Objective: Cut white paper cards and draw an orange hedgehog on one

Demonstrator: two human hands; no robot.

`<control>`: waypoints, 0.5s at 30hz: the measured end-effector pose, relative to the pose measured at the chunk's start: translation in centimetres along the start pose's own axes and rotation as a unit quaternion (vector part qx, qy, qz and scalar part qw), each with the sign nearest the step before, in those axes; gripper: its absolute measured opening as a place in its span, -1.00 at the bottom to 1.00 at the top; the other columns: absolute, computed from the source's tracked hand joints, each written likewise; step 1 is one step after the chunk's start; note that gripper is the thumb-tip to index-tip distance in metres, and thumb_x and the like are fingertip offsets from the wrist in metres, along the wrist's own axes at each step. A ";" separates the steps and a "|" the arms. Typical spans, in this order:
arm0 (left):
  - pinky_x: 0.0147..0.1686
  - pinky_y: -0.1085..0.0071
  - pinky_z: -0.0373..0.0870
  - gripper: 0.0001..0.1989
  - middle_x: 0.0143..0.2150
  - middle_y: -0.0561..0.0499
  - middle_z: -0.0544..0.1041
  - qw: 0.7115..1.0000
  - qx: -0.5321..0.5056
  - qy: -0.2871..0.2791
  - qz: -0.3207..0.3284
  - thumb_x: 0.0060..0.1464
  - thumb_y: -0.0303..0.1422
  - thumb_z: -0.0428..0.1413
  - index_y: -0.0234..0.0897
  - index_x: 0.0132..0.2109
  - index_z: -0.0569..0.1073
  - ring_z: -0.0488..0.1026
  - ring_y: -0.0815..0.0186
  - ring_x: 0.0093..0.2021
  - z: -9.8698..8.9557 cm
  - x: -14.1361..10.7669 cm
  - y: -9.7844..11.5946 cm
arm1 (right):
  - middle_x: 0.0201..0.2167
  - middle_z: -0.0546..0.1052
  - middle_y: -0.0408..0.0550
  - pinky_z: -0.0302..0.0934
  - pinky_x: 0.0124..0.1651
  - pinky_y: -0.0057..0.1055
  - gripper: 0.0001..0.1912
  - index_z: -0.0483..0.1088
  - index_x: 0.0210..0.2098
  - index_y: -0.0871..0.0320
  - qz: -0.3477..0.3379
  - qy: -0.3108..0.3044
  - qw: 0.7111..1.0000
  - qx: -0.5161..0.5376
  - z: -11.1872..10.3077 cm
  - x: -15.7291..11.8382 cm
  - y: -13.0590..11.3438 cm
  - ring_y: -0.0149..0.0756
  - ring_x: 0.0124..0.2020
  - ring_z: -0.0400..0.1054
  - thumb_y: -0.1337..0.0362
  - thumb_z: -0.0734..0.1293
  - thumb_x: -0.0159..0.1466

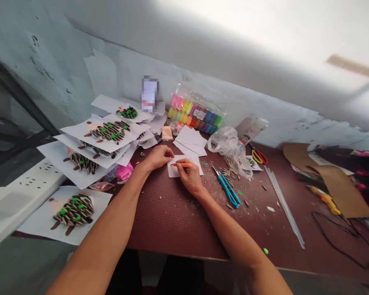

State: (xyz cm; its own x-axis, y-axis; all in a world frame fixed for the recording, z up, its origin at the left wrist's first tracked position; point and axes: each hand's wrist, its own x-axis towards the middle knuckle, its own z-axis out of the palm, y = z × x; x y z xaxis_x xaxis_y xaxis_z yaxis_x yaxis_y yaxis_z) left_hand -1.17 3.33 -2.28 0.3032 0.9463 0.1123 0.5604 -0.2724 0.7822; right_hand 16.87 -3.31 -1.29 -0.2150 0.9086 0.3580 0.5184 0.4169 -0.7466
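My right hand (pixel 189 175) is closed around an orange pen or pencil (pixel 185 165). Its tip is low over a small white card (pixel 173 173) lying on the dark red table, and a faint orange-pink patch shows near the tip. At the card's upper left corner, my left hand (pixel 160 157) has its fingers curled and appears to hold the card; the fingertips are partly hidden. Behind the card lie loose white sheets (pixel 189 139). To the right are a blue-handled cutting tool (pixel 228 190) and scattered striped seeds (pixel 230 172).
Hedgehog pictures made with seeds (pixel 109 131) are stacked at left, another picture (pixel 75 211) beside a power strip (pixel 27 184). A phone (pixel 149 94), coloured clay pack (pixel 197 114), plastic bag (pixel 224 141), scissors (pixel 260 157), clear sticks (pixel 284 207) and yellow glue gun (pixel 327 198) surround the workspace.
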 end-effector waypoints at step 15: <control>-0.20 0.39 0.45 -0.81 -0.29 -0.03 0.67 1.000 -0.003 -0.021 -0.001 -0.07 -0.43 0.16 -0.30 -0.29 0.64 0.56 0.24 -0.26 -0.2 -0.1 0.2 | -0.32 0.60 -0.03 0.28 -0.10 -0.33 -0.74 0.55 -0.32 0.12 -0.010 -0.003 1.000 0.002 0.0 0.0 0.1 -0.25 -0.25 0.46 0.17 0.26 0.37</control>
State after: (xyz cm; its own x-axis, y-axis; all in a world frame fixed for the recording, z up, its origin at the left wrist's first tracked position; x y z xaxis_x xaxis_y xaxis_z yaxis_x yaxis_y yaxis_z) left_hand -1.26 3.20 -1.97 0.3352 0.9383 0.0852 0.5561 -0.2700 0.7860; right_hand 16.93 -3.25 -1.39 -0.2307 0.9001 0.3697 0.5099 0.4354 -0.7419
